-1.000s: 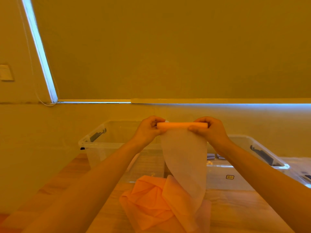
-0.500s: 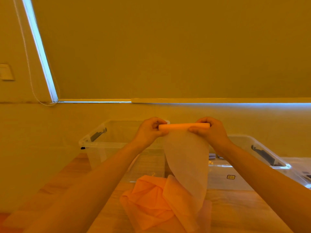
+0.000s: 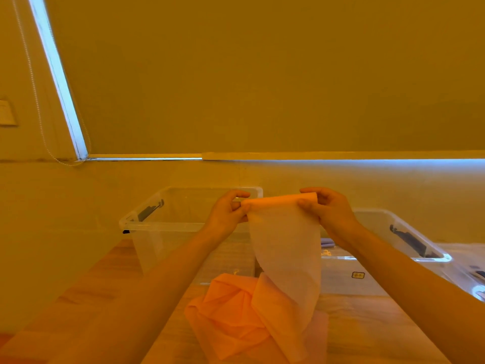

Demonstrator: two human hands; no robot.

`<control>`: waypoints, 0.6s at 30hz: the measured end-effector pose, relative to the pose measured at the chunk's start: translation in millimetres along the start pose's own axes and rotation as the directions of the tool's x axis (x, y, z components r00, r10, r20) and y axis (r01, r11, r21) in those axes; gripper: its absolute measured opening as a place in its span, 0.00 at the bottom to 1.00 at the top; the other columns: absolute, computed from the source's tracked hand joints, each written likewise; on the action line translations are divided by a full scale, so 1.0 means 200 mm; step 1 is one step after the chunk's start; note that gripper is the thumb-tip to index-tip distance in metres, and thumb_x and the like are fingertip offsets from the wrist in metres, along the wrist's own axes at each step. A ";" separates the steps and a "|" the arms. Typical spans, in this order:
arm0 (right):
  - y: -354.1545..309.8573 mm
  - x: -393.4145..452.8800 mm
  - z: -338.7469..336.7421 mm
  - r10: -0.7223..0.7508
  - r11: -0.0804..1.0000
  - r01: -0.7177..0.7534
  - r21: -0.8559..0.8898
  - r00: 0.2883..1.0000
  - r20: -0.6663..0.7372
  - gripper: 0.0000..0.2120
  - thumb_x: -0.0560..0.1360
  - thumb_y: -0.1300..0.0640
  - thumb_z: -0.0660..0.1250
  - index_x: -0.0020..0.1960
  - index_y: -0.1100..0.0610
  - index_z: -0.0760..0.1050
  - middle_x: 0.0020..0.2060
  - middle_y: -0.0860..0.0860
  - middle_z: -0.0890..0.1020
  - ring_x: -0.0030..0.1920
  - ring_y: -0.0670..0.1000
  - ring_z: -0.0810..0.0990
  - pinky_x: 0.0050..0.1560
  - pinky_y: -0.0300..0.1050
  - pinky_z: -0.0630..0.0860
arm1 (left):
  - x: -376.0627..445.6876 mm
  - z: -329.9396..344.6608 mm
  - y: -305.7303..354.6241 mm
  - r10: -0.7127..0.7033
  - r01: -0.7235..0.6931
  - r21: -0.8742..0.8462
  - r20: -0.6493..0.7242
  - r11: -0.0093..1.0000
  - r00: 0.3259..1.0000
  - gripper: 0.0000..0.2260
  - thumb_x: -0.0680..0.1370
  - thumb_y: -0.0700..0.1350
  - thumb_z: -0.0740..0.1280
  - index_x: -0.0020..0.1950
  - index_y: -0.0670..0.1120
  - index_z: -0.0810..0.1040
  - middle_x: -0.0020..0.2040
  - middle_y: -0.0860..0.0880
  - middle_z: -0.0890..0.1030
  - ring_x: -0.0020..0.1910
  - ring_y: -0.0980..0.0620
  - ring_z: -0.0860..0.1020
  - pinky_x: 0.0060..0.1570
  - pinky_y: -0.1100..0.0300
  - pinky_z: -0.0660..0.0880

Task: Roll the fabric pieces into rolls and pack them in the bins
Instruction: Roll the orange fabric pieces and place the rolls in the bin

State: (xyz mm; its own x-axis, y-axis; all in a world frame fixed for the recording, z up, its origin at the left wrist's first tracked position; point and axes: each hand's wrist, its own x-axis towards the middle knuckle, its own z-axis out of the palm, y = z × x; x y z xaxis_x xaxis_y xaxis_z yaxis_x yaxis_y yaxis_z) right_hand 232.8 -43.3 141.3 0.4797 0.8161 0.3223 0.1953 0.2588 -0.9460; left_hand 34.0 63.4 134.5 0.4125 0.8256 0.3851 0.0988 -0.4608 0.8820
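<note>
Two hands, left hand (image 3: 227,212) and right hand (image 3: 326,209), I see pinching an orange fabric roll (image 3: 279,199) above clear bins (image 3: 168,227)

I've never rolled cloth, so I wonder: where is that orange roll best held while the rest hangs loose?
By its two ends, one from each side, as the left hand and right hand do. The orange roll lies level, with loose fabric hanging from its middle, so end grips probably leave it free to turn.

A plain indoor room, home or office unclear — drawn roller blind (image 3: 262,74) across the top, wall switch (image 3: 6,112) at left, wooden table (image 3: 367,324) below.
</note>
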 end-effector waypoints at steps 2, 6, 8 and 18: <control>0.01 -0.01 0.00 -0.024 1.000 0.024 -0.008 1.000 -0.006 0.10 0.72 0.60 0.71 0.53 0.56 0.78 0.45 0.53 0.81 0.43 0.50 0.79 0.35 0.38 0.77 | -0.02 0.00 -0.02 -0.014 0.013 -0.030 -0.006 0.999 1.000 0.12 0.77 0.39 0.67 0.59 0.48 0.73 0.52 0.50 0.79 0.47 0.57 0.78 0.40 0.67 0.78; 0.03 -0.03 0.02 -0.059 0.997 0.057 -0.045 0.998 -0.030 0.05 0.72 0.62 0.71 0.46 0.61 0.78 0.37 0.52 0.80 0.36 0.47 0.77 0.29 0.31 0.74 | -0.03 0.01 -0.07 -0.030 0.030 -0.004 -0.025 1.000 0.999 0.13 0.74 0.39 0.71 0.57 0.47 0.75 0.51 0.52 0.79 0.49 0.57 0.78 0.40 0.66 0.78; 0.04 -0.03 0.02 -0.062 0.997 0.060 -0.048 0.997 -0.035 0.05 0.71 0.62 0.72 0.46 0.62 0.79 0.37 0.52 0.80 0.36 0.47 0.77 0.30 0.31 0.75 | -0.04 0.01 -0.08 -0.048 0.047 -0.041 -0.014 0.998 0.999 0.11 0.75 0.39 0.70 0.56 0.45 0.75 0.52 0.48 0.80 0.49 0.53 0.80 0.40 0.64 0.80; 0.05 -0.03 0.02 0.039 0.999 -0.039 0.013 0.999 -0.004 0.07 0.71 0.60 0.72 0.48 0.53 0.78 0.45 0.55 0.81 0.42 0.53 0.80 0.33 0.42 0.77 | -0.03 -0.01 -0.07 -0.042 0.043 -0.037 0.028 0.998 0.999 0.13 0.73 0.34 0.71 0.54 0.46 0.77 0.48 0.50 0.80 0.45 0.58 0.79 0.37 0.69 0.78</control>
State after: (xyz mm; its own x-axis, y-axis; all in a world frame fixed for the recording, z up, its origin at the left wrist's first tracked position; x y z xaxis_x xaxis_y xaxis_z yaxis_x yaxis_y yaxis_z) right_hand 228.4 -44.7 130.4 0.4900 0.8236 0.2855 0.1654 0.2336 -0.9581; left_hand 29.1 64.5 120.7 0.4336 0.8344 0.3401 0.0826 -0.4127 0.9071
